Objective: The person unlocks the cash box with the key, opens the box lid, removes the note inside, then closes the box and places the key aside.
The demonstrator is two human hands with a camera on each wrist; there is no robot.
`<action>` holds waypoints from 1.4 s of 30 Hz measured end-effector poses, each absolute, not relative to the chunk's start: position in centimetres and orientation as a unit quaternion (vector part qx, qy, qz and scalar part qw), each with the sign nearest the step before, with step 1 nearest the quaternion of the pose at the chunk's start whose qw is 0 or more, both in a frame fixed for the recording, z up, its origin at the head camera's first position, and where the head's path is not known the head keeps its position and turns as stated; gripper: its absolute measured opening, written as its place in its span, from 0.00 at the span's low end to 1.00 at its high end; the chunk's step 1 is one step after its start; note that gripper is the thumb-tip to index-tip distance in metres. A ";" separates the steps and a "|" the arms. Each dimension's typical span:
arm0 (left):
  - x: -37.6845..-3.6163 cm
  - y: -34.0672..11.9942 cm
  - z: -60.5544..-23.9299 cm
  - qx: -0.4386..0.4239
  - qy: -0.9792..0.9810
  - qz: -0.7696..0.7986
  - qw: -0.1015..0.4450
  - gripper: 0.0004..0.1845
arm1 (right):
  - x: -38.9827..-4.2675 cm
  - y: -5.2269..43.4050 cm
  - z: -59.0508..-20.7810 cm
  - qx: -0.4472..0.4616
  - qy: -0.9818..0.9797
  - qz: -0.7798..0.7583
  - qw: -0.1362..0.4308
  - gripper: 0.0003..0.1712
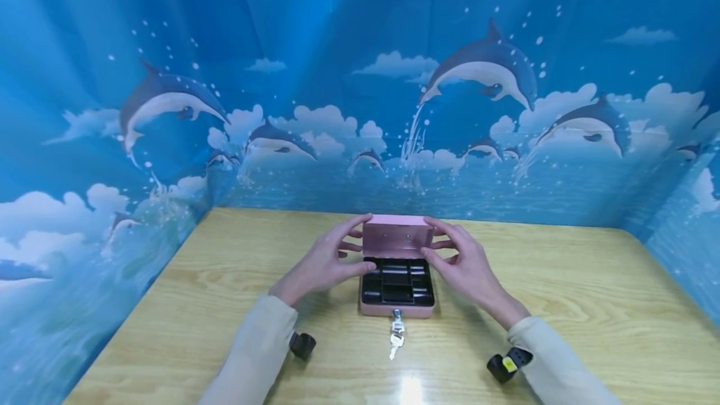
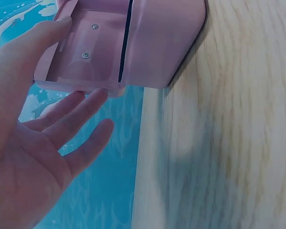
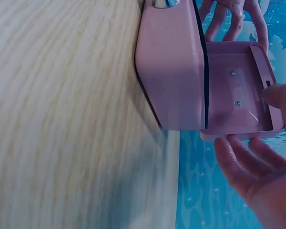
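Observation:
A pink cash box [image 1: 397,310] sits on the table with its lid [image 1: 396,239] raised upright. Inside it lies a black compartment tray [image 1: 396,293]. A key stands in the front lock, and another key [image 1: 396,344] hangs from it toward the table. My left hand [image 1: 326,259] holds the lid's left side, its thumb over the lip and fingertips along the side wall in the left wrist view. On the opposite side my right hand [image 1: 462,262] holds the lid, thumb on its lip [image 3: 271,109] and fingers against the side. Two screws [image 2: 86,55] show inside the lid.
The box stands toward the back of a light wooden table [image 1: 236,330]. Behind and beside the table hangs a blue curtain [image 1: 337,80] printed with dolphins. Black wrist cameras [image 1: 304,347] are worn on both wrists.

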State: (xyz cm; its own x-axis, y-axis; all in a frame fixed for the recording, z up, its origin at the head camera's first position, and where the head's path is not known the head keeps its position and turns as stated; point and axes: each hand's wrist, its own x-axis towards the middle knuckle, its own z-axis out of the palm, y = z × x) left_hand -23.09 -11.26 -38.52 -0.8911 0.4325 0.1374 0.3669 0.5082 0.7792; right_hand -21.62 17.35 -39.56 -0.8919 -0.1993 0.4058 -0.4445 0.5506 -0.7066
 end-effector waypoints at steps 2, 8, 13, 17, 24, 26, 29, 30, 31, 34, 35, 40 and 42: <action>-23.0 -11.3 -38.6 0.235 0.867 0.438 0.035 0.49 | -21.5 17.4 -39.7 0.185 -0.869 0.440 0.126 0.37; -22.4 -11.7 -38.9 0.229 0.864 0.445 0.048 0.55 | -21.4 17.5 -39.8 0.184 -0.873 0.436 0.114 0.41; -21.8 -12.2 -39.1 0.196 0.869 0.445 0.088 0.60 | -20.9 17.5 -39.5 0.189 -0.861 0.445 0.158 0.40; -21.2 -12.4 -39.5 0.171 0.878 0.422 0.151 0.62 | -20.5 17.5 -39.5 0.205 -0.844 0.450 0.206 0.33; -20.8 -11.9 -40.5 0.213 0.845 0.451 0.192 0.62 | -20.2 17.5 -39.5 0.231 -0.823 0.438 0.279 0.22; -20.8 -11.7 -40.6 0.216 0.844 0.455 0.186 0.61 | -20.1 17.4 -39.6 0.250 -0.823 0.440 0.257 0.21; -20.9 -11.6 -40.6 0.214 0.844 0.459 0.178 0.59 | -20.0 17.2 -39.9 0.280 -0.837 0.421 0.209 0.18; -20.9 -11.6 -40.6 0.214 0.844 0.459 0.176 0.59 | -19.9 17.1 -40.0 0.288 -0.843 0.410 0.192 0.18; -20.9 -11.6 -40.6 0.213 0.844 0.459 0.174 0.59 | -19.9 17.0 -40.1 0.296 -0.850 0.399 0.176 0.17; -21.0 -11.7 -40.7 0.214 0.845 0.459 0.170 0.58 | -19.8 16.4 -40.5 0.316 -0.865 0.364 0.142 0.17; -21.0 -11.7 -40.7 0.213 0.845 0.459 0.169 0.58 | -19.8 16.2 -40.6 0.320 -0.870 0.351 0.134 0.17; -21.0 -11.8 -40.8 0.213 0.848 0.455 0.169 0.57 | -19.7 15.1 -40.8 0.334 -0.889 0.285 0.132 0.16; -21.0 -11.8 -40.7 0.213 0.848 0.454 0.168 0.56 | -19.8 14.8 -40.8 0.335 -0.894 0.267 0.132 0.16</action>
State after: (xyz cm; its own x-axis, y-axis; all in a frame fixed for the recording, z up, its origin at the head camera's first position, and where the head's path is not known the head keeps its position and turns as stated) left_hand -20.97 -11.79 -40.71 -0.8522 0.5151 -0.0920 0.2092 0.4965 0.8424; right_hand -19.81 14.79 -40.78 -0.7406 -0.5286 0.4149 -0.6695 0.6327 -0.3891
